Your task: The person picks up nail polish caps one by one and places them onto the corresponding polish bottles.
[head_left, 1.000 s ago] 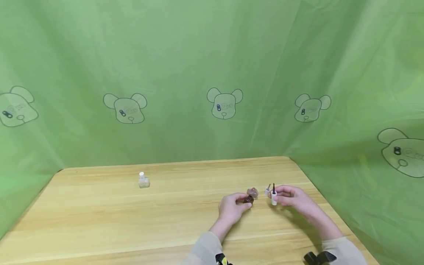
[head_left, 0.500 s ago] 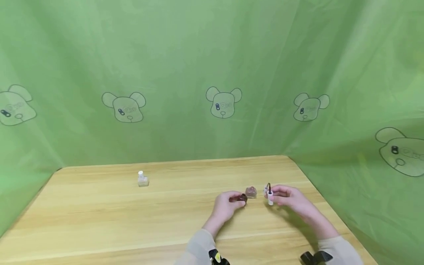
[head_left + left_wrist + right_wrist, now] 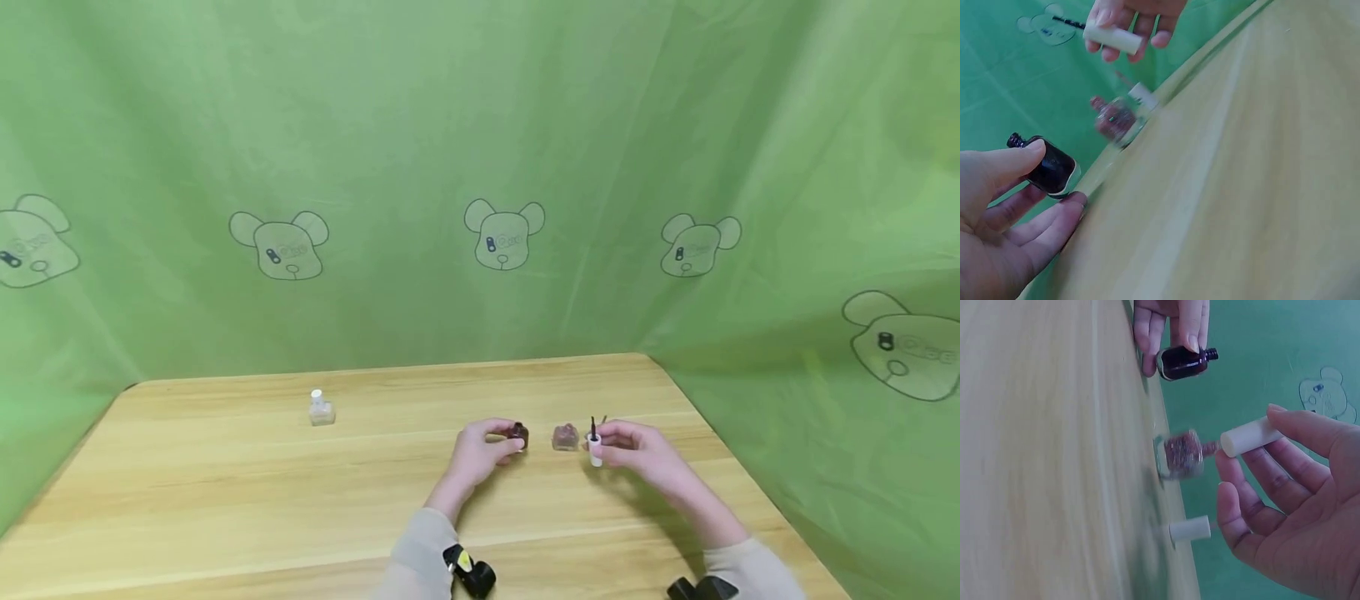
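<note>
In the head view my left hand [image 3: 474, 454] grips a dark, uncapped nail polish bottle [image 3: 519, 435] between thumb and fingers. The left wrist view shows this dark bottle [image 3: 1052, 167] with its threaded neck bare. My right hand [image 3: 643, 454] pinches a white nail polish cap [image 3: 596, 454], its dark brush pointing up. Between the hands, an open bottle of pinkish glitter polish [image 3: 566, 438] stands on the table. A second white cap [image 3: 1190, 529] stands brush-up on the table below my right fingers, mostly hidden by that hand in the head view.
A clear bottle with a white cap [image 3: 322, 410] stands toward the table's back left. The wooden table [image 3: 300, 500] ends at a green curtain [image 3: 390, 317] printed with bear heads, behind and on both sides.
My left hand has moved left with the dark bottle, away from the pinkish bottle it was beside. My right hand has shifted slightly left with its cap, closer to the pinkish bottle.
</note>
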Demonstrator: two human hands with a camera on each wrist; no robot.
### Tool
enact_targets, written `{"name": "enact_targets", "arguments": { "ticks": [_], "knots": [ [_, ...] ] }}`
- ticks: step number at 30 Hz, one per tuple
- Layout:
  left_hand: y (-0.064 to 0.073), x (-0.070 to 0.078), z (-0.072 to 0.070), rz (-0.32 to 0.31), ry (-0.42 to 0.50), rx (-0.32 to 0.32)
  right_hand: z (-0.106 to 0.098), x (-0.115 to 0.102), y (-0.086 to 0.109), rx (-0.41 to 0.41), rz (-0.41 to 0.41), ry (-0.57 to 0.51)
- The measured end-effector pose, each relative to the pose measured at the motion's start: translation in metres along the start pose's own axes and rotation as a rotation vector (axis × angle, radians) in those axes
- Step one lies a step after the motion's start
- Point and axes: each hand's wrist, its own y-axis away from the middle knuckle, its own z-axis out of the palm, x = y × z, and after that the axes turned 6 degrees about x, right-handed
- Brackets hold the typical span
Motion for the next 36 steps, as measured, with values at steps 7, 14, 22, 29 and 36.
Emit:
{"name": "enact_targets", "arguments": {
  "ticks": [7,14,22,29,36],
  "knots": [
    [-0.002,0.0,-0.019,-0.009,0.025,0.005,0.014,-0.011,-0.006,-0.009,-0.021,-0.01],
    [-0.008,-0.007,-0.038,-0.025,0.025,0.075,0.032,-0.021,-0.016,-0.035,-0.044,-0.03],
    [-0.013,-0.013,-0.059,-0.008,0.081,0.18,0.053,-0.031,-0.034,-0.042,-0.045,-0.065],
    [-0.016,-0.015,-0.073,-0.004,0.134,0.274,0.071,-0.041,-0.048,-0.033,-0.048,-0.079],
    [-0.018,-0.017,-0.079,-0.026,0.154,0.322,0.083,-0.051,-0.064,-0.013,-0.041,-0.106]
  ]
}}
